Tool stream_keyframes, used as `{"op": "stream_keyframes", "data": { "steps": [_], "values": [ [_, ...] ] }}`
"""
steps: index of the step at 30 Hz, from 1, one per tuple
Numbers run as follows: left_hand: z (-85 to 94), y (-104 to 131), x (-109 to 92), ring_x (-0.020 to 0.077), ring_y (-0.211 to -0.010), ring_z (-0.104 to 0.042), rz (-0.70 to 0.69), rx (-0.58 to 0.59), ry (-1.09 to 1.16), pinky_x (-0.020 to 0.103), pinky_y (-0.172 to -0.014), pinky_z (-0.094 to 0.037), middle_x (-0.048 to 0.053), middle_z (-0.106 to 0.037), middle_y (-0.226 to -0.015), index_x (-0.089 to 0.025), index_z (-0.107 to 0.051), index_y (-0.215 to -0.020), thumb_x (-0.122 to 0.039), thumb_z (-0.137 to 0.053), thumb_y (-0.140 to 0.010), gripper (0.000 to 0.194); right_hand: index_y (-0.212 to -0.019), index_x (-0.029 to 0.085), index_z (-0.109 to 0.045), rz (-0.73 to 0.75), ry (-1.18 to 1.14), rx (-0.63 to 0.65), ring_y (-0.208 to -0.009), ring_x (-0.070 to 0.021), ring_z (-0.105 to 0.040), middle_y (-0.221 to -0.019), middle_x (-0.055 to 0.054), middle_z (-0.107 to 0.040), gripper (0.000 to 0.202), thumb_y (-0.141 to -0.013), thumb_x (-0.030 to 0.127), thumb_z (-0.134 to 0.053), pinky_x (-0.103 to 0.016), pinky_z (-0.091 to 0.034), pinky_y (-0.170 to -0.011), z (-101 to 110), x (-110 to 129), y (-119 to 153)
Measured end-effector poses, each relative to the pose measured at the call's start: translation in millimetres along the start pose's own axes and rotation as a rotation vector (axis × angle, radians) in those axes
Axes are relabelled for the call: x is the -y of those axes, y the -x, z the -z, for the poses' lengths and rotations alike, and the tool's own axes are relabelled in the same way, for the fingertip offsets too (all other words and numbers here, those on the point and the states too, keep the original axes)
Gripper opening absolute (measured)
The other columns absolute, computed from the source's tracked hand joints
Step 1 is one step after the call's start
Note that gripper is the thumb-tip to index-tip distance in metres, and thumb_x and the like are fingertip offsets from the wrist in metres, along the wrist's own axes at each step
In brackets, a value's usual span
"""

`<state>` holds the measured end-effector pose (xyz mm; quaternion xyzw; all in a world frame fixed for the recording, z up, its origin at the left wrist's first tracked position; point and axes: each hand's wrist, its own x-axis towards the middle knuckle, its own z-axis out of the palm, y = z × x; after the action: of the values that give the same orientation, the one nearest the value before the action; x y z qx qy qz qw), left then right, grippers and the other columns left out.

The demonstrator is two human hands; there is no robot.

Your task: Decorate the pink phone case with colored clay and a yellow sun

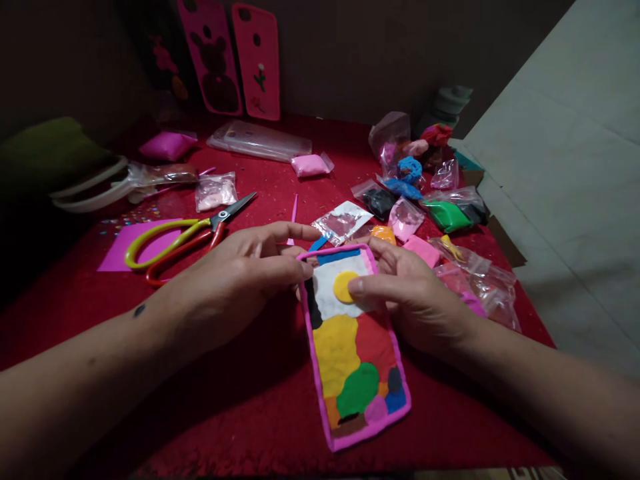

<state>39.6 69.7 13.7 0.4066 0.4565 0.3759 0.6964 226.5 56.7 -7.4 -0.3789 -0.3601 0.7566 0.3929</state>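
Note:
A phone case [334,347] is held up between both hands, tilted above the red cloth. Patches of coloured clay cover its face, and a pink clay rim runs around it. My left hand [255,267] grips the upper left edge, thumb on the front and fingers behind. On the other side, my right hand [410,287] holds the upper right edge. Its thumb presses on a round yellow clay disc [343,287] that lies on the white patch. The fingers behind the case are partly hidden.
Scissors [220,220] with yellow and red handles lie on a pink sheet [113,257] at left. Clay bags, including a green one [450,215], crowd the right side. Two pink phone cases [257,63] lean at the back near a clear case [260,141]. Red cloth [225,413] covers the table.

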Motion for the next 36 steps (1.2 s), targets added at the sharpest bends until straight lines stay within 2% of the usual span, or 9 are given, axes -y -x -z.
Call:
{"op": "stream_keyframes", "data": {
  "steps": [5,11,17,23,28,33,36],
  "values": [
    [1.4,-0.1,-1.3,0.0238,-0.078,-0.073,0.030,0.015,0.010,0.030,-0.070,-0.058,0.009,-0.076,-0.089,-0.014,-0.061,-0.108,-0.015,-0.073,-0.069,0.041,-0.085,0.019,-0.059,-0.031,-0.037,-0.082,-0.053,-0.0112,-0.052,-0.064,0.004,-0.058,0.024,-0.064,0.011,-0.065,-0.027,-0.047,-0.058,-3.8,3.8,0.6],
    [1.9,-0.3,-2.3,0.0258,-0.084,-0.073,0.065,0.011,0.029,0.033,-0.075,-0.057,0.007,-0.075,-0.084,-0.017,-0.064,-0.105,-0.014,-0.072,-0.071,0.036,-0.089,0.022,-0.063,-0.014,-0.096,-0.054,-0.051,-0.0116,-0.050,-0.059,0.005,-0.059,0.037,-0.057,0.002,-0.059,-0.024,-0.040,-0.052,-3.2,1.5,0.0],
    [1.7,-0.4,-2.3,0.0266,-0.077,-0.071,0.039,-0.050,0.005,0.036,-0.073,-0.056,0.005,-0.071,-0.075,-0.017,-0.068,-0.099,-0.016,-0.073,-0.067,0.032,-0.091,0.021,-0.064,-0.021,-0.087,-0.059,-0.058,-0.0138,-0.059,-0.069,0.002,-0.066,0.042,-0.055,0.001,-0.058,-0.025,-0.047,-0.056,-1.7,2.1,-0.8],
    [2.6,-1.3,-1.3,0.0274,-0.081,-0.071,0.034,-0.038,-0.007,0.039,-0.077,-0.055,0.002,-0.068,-0.072,-0.019,-0.068,-0.098,-0.018,-0.073,-0.069,0.030,-0.085,0.018,-0.062,-0.044,-0.017,-0.063,-0.058,-0.0113,-0.060,-0.071,0.002,-0.067,0.029,-0.060,0.005,-0.066,-0.024,-0.050,-0.058,-3.1,4.4,-0.1],
    [2.3,-1.6,-0.1,0.0271,-0.083,-0.071,0.038,-0.049,-0.007,0.038,-0.077,-0.055,0.003,-0.069,-0.074,-0.017,-0.067,-0.100,-0.017,-0.073,-0.070,0.031,-0.097,0.020,-0.062,0.002,0.007,-0.012,-0.070,-0.0146,-0.068,-0.088,-0.001,-0.073,0.037,-0.065,0.010,-0.076,-0.028,-0.056,-0.068,1.2,0.1,-0.8],
    [0.5,-1.2,-1.9,0.0274,-0.079,-0.071,0.041,-0.066,-0.023,0.038,-0.074,-0.055,0.003,-0.068,-0.071,-0.017,-0.067,-0.098,-0.017,-0.073,-0.066,0.032,-0.098,0.020,-0.061,0.014,0.020,-0.005,-0.073,-0.0166,-0.070,-0.089,-0.002,-0.074,0.036,-0.067,0.011,-0.077,-0.030,-0.057,-0.071,3.4,-2.7,-1.9],
    [0.2,-0.4,-3.4,0.0278,-0.078,-0.070,0.047,-0.077,-0.035,0.040,-0.074,-0.055,0.002,-0.067,-0.070,-0.018,-0.067,-0.098,-0.019,-0.074,-0.064,0.035,-0.097,0.020,-0.061,0.021,0.011,-0.009,-0.067,-0.0140,-0.067,-0.084,0.000,-0.072,0.035,-0.066,0.008,-0.074,-0.027,-0.055,-0.067,3.1,-2.5,-2.1]
  ]
}}
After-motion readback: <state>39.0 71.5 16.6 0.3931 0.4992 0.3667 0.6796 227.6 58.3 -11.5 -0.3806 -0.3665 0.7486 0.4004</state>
